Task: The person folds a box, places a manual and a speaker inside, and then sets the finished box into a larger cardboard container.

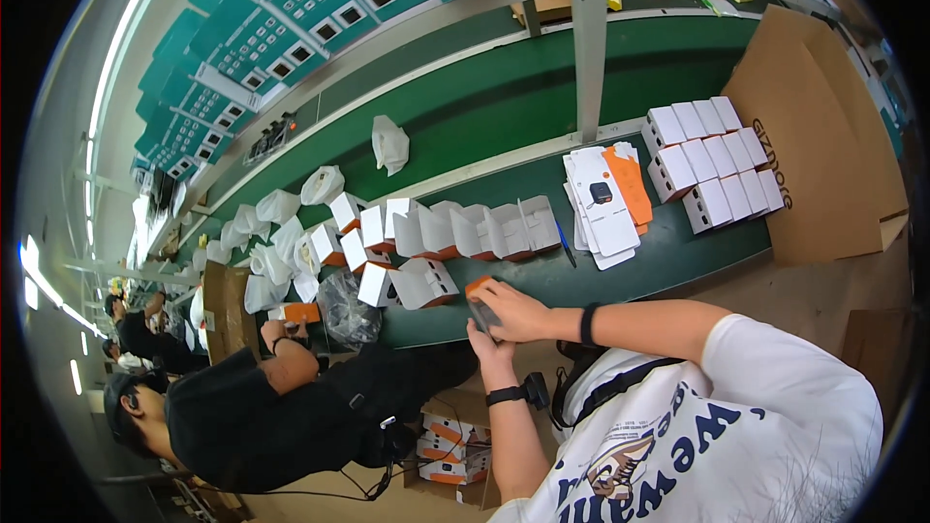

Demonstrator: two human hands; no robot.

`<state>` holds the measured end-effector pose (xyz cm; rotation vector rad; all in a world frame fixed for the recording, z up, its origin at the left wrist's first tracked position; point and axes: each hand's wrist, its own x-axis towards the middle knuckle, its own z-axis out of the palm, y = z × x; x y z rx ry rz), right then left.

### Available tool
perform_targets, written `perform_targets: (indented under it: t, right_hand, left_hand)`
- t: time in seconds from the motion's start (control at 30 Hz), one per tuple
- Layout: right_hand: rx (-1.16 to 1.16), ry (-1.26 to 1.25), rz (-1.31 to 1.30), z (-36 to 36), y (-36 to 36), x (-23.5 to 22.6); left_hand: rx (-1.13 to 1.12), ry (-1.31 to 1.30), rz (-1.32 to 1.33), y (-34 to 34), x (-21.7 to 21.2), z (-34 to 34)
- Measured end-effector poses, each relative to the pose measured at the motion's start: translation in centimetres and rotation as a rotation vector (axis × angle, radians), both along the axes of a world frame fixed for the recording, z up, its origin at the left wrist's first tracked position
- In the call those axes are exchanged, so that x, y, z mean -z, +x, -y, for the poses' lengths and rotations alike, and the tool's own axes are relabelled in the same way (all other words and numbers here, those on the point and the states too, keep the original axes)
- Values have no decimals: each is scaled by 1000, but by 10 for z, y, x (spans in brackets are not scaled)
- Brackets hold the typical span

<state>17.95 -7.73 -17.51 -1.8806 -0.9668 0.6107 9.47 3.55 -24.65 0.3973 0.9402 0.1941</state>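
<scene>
Near the front edge of the green workbench [668, 268], both my hands are closed around a small orange and grey box-like thing [477, 287]. My right hand [515, 312] lies over its upper side with the fingers wrapped across it. From below, my left hand [491, 345] grips the lower end. My fingers hide much of the thing. Just beyond my hands stands a row of open white cartons [426, 283] with orange sides. A blue pen [566, 244] lies by the row's right end. Flat white printed cards [599, 203] and orange sheets [630, 184] are stacked further right.
Closed white boxes [717, 157] are stacked at the right beside a large brown carton [823, 145]. White bags [281, 242] and a clear plastic bag [351, 310] lie left. A co-worker in black [262, 416] works close by. Below is an open carton [441, 499] of boxes.
</scene>
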Motion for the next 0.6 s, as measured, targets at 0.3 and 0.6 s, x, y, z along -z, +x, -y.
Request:
perform_targets:
  t: [0.3, 0.6]
  right_hand:
    - [63, -58, 76, 55, 25, -36]
    - [1187, -620, 287, 174, 192, 72]
  left_hand:
    - [-272, -195, -8, -22, 0, -25]
    - [59, -68, -103, -40, 9, -16]
